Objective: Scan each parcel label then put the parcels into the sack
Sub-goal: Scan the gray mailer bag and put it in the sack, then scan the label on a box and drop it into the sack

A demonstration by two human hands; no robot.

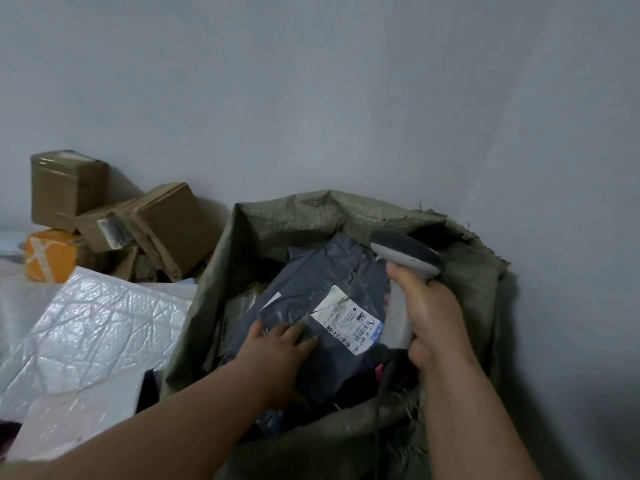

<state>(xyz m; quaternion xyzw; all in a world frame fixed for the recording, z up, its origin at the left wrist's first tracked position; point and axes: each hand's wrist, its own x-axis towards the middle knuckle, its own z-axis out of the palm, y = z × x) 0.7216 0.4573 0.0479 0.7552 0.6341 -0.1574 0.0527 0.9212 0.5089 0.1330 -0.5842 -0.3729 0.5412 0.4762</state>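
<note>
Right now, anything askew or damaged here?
The cardboard boxes by the wall are heaped crooked, one tilted box looks crumpled. The sack has a frayed rim. Nothing spilled.

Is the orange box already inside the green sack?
No, the orange box sits outside the sack, off to the left below the brown cardboard boxes.

Print on the white label of the dark grey parcel is too small to read. The left hand covers part of the parcel's near side, and the sack hides whatever lies beneath. The right hand conceals much of the scanner handle. Both forearms run off the bottom edge. White padded mailers are cropped at left.
</note>
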